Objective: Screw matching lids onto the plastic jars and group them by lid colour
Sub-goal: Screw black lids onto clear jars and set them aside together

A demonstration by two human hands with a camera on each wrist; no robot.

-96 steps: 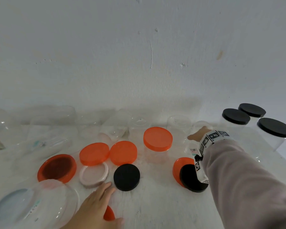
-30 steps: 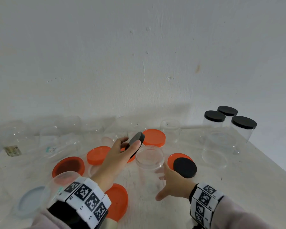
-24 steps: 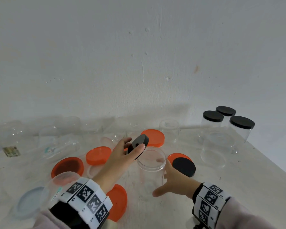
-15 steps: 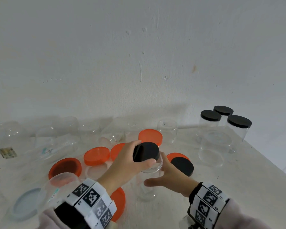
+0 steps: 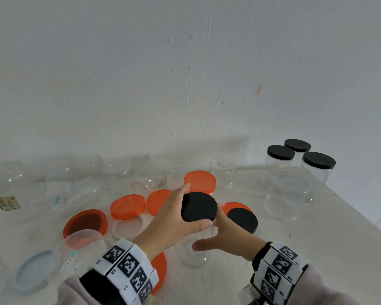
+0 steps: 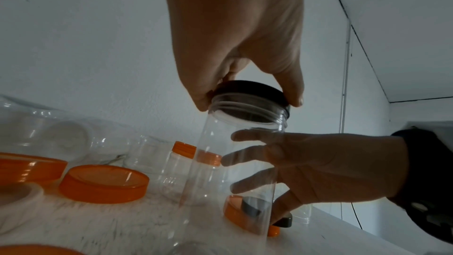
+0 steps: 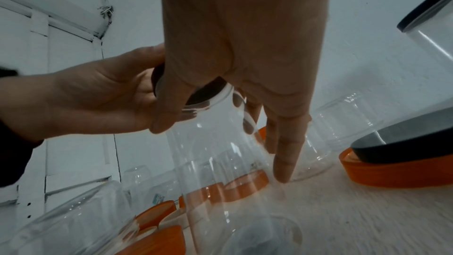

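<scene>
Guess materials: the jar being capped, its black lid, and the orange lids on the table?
Jar: looks like thin clear plastic, glossy; fingers show through its wall, and moulded threads ring the neck.
Black lid, gripped by the left hand: opaque plastic, matte; no glare on top.
Orange lids: plastic, slightly translucent, satin sheen with soft highlights.
Exact polymers cannot be told.

Black lid (image 5: 198, 206) — checkered wristbands (image 5: 128, 265)
</scene>
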